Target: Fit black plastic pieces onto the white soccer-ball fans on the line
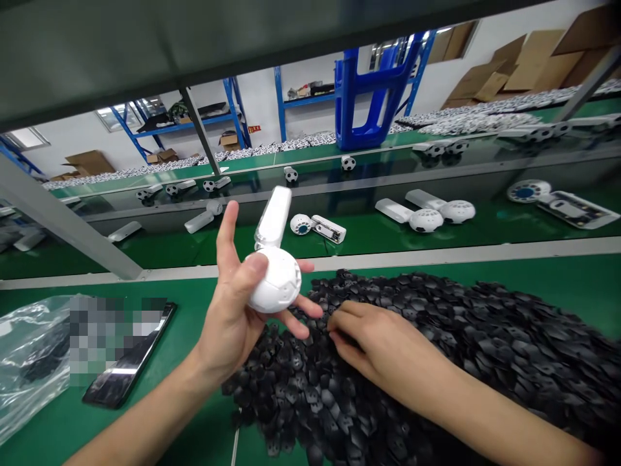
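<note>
My left hand grips a white plastic device, its thumb pressed on the round, ball-shaped end. The device's flat handle points up and away, and no black patches show on the visible side of the ball. Just to the right, my right hand rests with bent fingers on a heap of small black plastic pieces. Its fingertips are drawn together among the pieces; whether one is pinched there is hidden.
Beyond the white rail, a green conveyor belt carries several similar devices, some with black football patches. At left lie a dark phone and a clear plastic bag. A blue stool stands upside down behind. A shelf hangs overhead.
</note>
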`<action>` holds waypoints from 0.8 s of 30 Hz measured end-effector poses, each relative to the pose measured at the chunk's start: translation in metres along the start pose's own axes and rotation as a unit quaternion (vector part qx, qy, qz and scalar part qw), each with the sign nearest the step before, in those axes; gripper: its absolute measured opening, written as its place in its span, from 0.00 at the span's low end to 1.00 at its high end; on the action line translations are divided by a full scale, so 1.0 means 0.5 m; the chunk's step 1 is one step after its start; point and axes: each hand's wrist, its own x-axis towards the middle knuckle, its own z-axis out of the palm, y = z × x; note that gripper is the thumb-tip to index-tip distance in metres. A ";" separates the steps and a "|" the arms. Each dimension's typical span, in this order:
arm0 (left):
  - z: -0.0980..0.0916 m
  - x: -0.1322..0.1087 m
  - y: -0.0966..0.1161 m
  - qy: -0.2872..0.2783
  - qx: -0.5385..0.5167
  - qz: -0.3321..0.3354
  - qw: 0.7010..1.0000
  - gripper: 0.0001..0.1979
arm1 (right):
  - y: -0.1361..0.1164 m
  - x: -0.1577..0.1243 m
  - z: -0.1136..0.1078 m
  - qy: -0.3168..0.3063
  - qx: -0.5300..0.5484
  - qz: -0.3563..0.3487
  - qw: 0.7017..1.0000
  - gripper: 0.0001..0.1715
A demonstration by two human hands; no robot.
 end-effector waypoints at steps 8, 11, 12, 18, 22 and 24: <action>-0.010 -0.003 -0.044 -0.045 0.004 -0.005 0.999 0.10 | -0.021 -0.018 -0.087 0.230 0.052 -0.112 0.965 0.19; -0.012 -0.015 -0.057 -0.083 0.071 0.028 0.994 0.11 | -0.043 -0.029 -0.095 0.248 0.030 -0.120 0.961 0.20; -0.013 -0.019 -0.059 -0.091 0.098 0.045 0.990 0.12 | -0.051 -0.030 -0.093 0.249 0.054 -0.112 0.961 0.20; -0.011 -0.036 -0.066 -0.125 0.236 0.118 0.957 0.20 | -0.083 -0.018 -0.075 0.240 0.308 0.031 0.920 0.15; -0.008 -0.047 -0.066 -0.145 0.258 0.097 0.950 0.22 | -0.082 -0.012 -0.069 0.200 0.444 0.124 0.865 0.10; -0.005 -0.051 -0.065 -0.143 0.253 0.073 0.954 0.21 | -0.076 -0.013 -0.063 0.176 0.493 0.145 0.840 0.15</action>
